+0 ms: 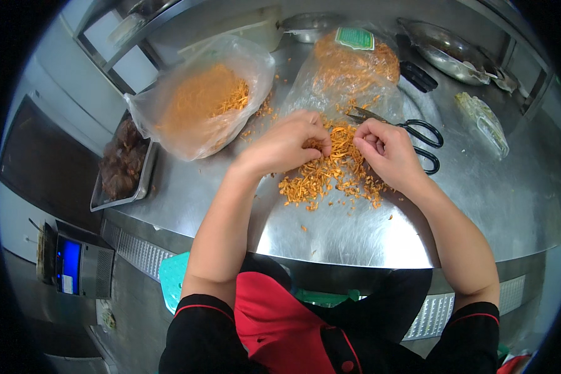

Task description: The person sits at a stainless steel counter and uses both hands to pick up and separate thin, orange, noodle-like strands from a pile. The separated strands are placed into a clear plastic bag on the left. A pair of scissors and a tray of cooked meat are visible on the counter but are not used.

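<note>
A loose heap of orange, thread-like dried food pieces (339, 163) lies on the steel table, shorter bits spread towards me. My left hand (299, 140) is at the heap's left side, its fingers curled on some of the pieces. At the right side, my right hand (385, 147) has thumb and fingertips pinched together; whether anything is between them cannot be made out. Scissors with black handles (423, 133) lie just beyond and right of my right hand, blades partly apart. Behind the heap rests a clear plastic bag (355, 70) with more orange strands and a green label.
At left stands an open plastic bag (205, 105) holding orange pieces, beside a metal tray (145, 180) with dark brown lumps. Along the back are a metal bowl (311, 35), a black plastic tray (418, 77) and a large metal pan (449, 58). A wrapped green vegetable (484, 121) lies at right.
</note>
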### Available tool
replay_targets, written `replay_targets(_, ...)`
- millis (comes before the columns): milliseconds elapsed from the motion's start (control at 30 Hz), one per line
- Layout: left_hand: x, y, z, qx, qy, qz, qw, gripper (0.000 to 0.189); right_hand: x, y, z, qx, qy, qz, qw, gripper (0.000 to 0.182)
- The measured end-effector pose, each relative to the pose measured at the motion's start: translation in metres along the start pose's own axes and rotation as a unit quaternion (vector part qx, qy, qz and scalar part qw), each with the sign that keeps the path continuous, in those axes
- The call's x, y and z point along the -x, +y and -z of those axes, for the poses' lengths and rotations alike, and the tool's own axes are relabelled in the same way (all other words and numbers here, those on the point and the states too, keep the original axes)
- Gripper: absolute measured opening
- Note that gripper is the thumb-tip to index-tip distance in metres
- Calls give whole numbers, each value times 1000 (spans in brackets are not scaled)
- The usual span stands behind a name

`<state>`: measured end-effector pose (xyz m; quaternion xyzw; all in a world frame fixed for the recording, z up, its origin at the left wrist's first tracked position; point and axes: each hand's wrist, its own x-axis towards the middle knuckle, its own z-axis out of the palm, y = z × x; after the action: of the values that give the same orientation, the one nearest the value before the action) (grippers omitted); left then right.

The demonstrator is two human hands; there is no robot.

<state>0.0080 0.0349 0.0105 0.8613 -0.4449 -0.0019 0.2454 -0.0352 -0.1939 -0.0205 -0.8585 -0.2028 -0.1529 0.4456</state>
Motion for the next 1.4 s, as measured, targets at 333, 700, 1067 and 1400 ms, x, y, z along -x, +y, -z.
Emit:
replay_targets(333, -10, 1, -2, 359, 128, 61, 922, 7, -2, 3, 1, -4, 10, -5, 1000, 10)
replay_targets(700, -12, -1, -1, 562, 201, 68, 800, 8, 0, 3, -4, -52, 41, 26, 997, 11)
replay_targets(1067, -15, 8, -12, 541, 147, 81, 824, 8, 3, -5, -5, -29, 17, 66, 997, 17)
replay_targets(1400, -9, -10, -2, 646, 265, 58, 713, 8, 2, 3, -2, 40, -15, 39, 998, 15)
